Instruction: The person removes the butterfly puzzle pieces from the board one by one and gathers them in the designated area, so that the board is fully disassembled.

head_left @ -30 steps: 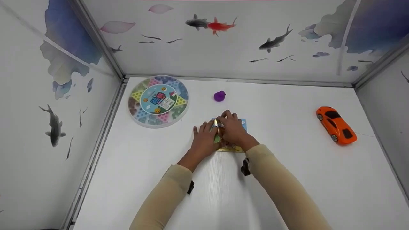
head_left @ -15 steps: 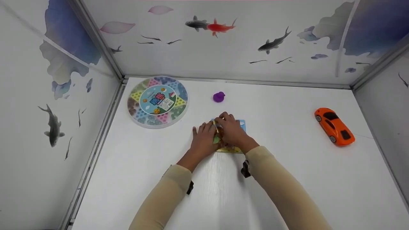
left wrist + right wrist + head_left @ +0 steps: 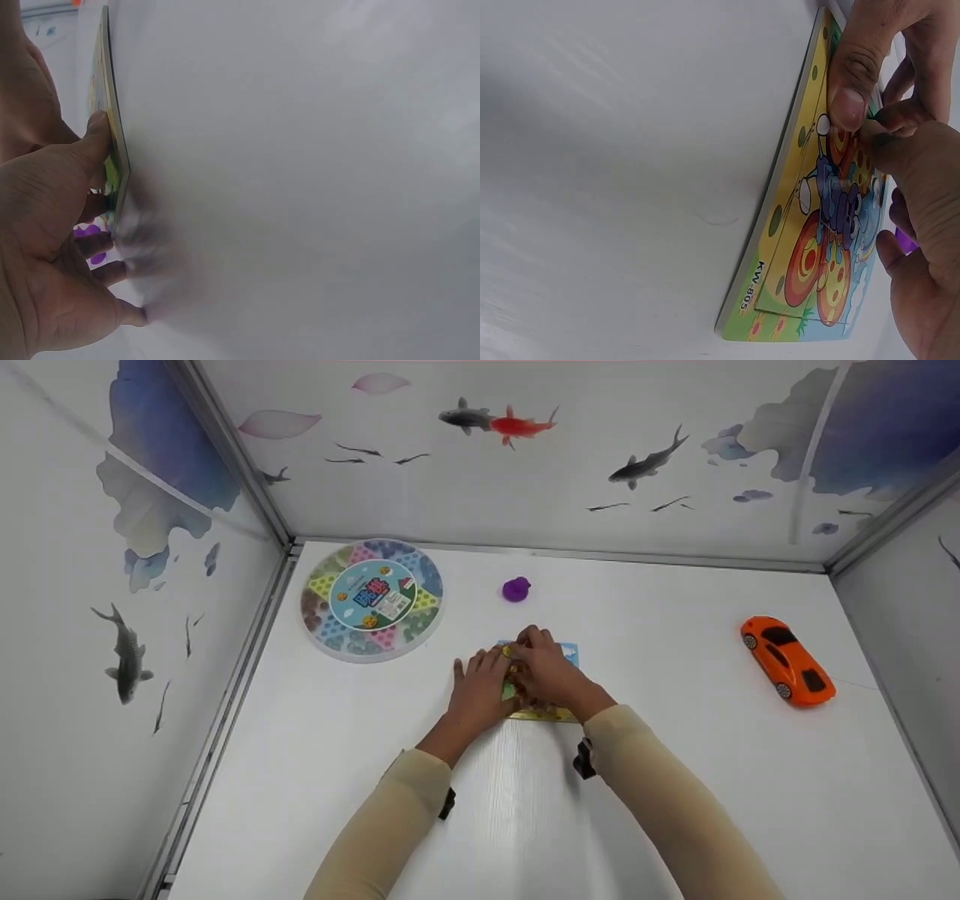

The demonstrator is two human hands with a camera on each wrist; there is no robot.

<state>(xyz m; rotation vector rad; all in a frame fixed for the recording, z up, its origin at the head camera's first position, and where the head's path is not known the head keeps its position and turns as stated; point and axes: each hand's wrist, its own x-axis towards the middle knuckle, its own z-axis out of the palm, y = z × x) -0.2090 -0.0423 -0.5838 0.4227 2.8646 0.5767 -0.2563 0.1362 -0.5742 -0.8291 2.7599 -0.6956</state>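
A flat butterfly jigsaw puzzle (image 3: pixel 776 217) marked KW-805 lies on the table, largely covered by both hands in the head view. My left hand (image 3: pixel 478 690) rests along its left side with fingers extended and spread. Its thumb (image 3: pixel 849 105) presses on the picture near the edge. From the right, my right hand (image 3: pixel 553 669) reaches over the puzzle with bent fingers. It pinches a small yellow puzzle piece (image 3: pixel 507 650) at the upper left of the board, beside the left fingertips. Most of that piece is hidden by the fingers.
A round Chinese checkers box (image 3: pixel 330 639) lies at the back left of the white table (image 3: pixel 675 675). A purple toy duck (image 3: pixel 515 589) is behind the puzzle, and an orange toy car (image 3: pixel 787 660) stands far right. Patterned walls (image 3: pixel 555 502) enclose the table.
The piece at the right fingertips stood tilted with a bright edge earlier; now its yellow face shows. The right hand has shifted slightly, while the left hand stays in place.
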